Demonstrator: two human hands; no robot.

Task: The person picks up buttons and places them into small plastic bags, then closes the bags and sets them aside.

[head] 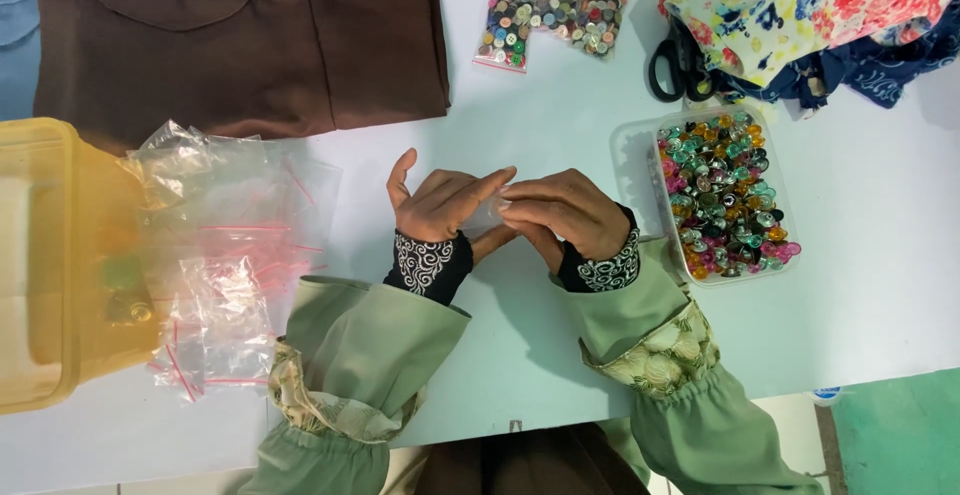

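My left hand (437, 205) and my right hand (565, 212) meet over the middle of the white table (540, 125). Between their fingertips they pinch a small clear plastic bag (488, 217), mostly hidden by the fingers. Both wrists wear black cuffs with white patterns under green sleeves. A clear tub (632, 155) full of colourful shiny buttons stands just right of my right hand. A heap of empty clear zip bags (225, 245) with red strips lies left of my left hand.
A yellow plastic box (50, 265) sits at the left edge. Brown cloth (240, 35) covers the far left. Filled button bags (555, 5) lie at the back, with black scissors (675, 65) and floral fabric (800, 5) far right.
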